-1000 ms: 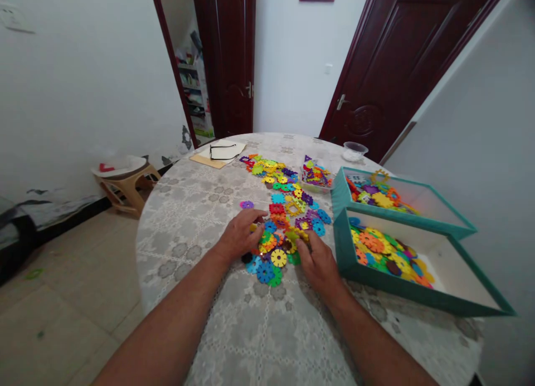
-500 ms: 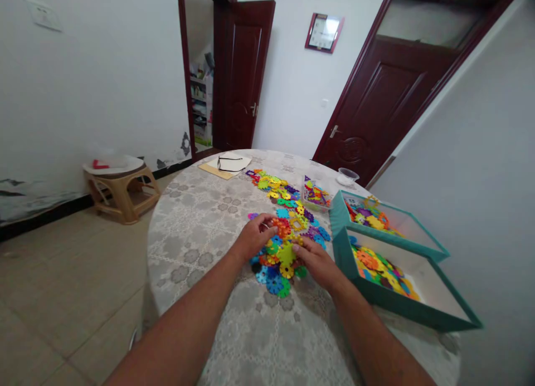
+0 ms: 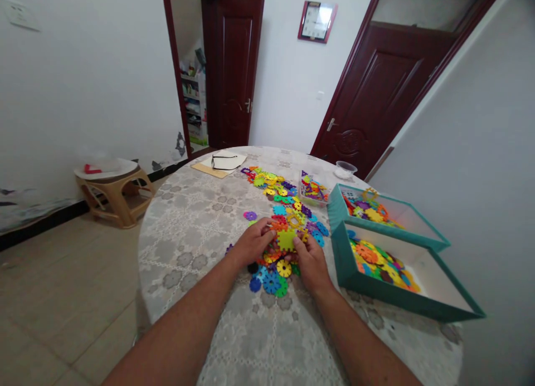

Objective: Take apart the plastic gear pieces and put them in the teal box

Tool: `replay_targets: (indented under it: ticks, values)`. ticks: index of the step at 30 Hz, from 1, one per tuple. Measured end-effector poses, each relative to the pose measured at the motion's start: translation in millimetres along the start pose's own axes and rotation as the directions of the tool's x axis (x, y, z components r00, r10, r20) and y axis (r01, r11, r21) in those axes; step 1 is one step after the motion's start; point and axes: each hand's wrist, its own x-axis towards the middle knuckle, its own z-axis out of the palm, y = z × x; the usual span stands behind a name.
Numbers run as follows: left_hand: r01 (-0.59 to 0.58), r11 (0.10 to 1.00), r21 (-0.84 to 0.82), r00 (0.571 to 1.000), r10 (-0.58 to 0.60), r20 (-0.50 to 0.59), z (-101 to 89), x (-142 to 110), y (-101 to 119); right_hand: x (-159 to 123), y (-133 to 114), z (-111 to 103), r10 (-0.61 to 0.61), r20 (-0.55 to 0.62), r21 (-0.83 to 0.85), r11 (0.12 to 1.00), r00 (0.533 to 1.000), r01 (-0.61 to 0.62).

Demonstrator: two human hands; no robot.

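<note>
Both my hands meet over a heap of colourful plastic interlocking discs (image 3: 273,277) near the middle of a round table (image 3: 200,230). My right hand (image 3: 308,259) pinches a yellow-green square piece (image 3: 286,239) at its right edge. My left hand (image 3: 253,242) has its fingers curled on orange and red pieces (image 3: 279,226) just left of that square. Blue, yellow and green discs lie flat below the hands.
More discs trail toward the far side (image 3: 271,182). Two teal boxes (image 3: 340,249) (image 3: 334,205) holding discs stand at the right, close to my right hand. A small clear tub (image 3: 312,191), a clear bowl (image 3: 345,169) and glasses on paper (image 3: 223,162) sit further back. A stool (image 3: 112,188) stands on the floor at left.
The yellow-green square piece has come up between my hands and now stands upright. The camera has shifted and lifted, showing more of the room.
</note>
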Motion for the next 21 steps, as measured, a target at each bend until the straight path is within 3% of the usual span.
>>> replay_targets:
  ticks: [3, 8, 13, 16, 21]
  values:
    - [0.011, 1.000, 0.002, 0.997, -0.011, 0.070, 3.7, -2, 0, 1, 1, 4, 0.017, -0.038, 0.012, 1.000, 0.999, -0.016]
    - [-0.031, 0.991, 0.130, 0.999, 0.036, -0.033, 5.0, -3, 3, -2, -4, 11, -0.007, -0.047, 0.037, 0.999, 0.999, 0.009]
    - [0.080, 0.996, 0.044, 0.991, -0.075, -0.112, 1.8, -1, 12, -5, -7, 7, -0.056, -0.112, 0.057, 0.996, 0.992, 0.063]
    - [0.111, 0.992, 0.067, 0.988, -0.103, -0.113, 1.2, -1, 11, -8, -6, 3, -0.128, -0.098, -0.090, 0.989, 0.987, 0.120]
    - [0.097, 0.993, 0.060, 0.990, -0.103, 0.101, 6.4, -8, 10, -13, -9, 6, -0.284, 0.016, -0.504, 0.825, 0.959, 0.254]
